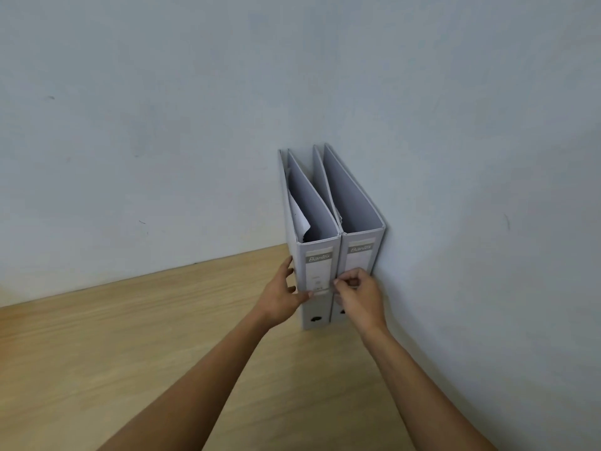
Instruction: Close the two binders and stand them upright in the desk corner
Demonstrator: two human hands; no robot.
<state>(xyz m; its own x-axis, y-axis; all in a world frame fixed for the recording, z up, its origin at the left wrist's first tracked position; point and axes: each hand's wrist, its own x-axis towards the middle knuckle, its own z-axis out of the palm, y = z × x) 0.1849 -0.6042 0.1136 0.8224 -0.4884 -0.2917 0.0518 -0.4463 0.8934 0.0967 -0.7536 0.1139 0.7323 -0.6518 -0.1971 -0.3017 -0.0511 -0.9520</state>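
Two grey binders stand upright side by side in the desk corner, spines facing me. The left binder point(317, 265) holds loose white paper inside. The right binder point(359, 252) stands against the right wall. My left hand point(283, 296) rests on the left side and spine of the left binder, fingers spread. My right hand point(357, 292) is curled against the lower spine of the right binder, fingertips at the seam between the two spines. Whether either hand truly grips a binder is unclear.
The wooden desk point(146, 346) stretches to the left and toward me. A pale wall point(162, 125) runs behind it and another wall point(487, 255) closes the right side.
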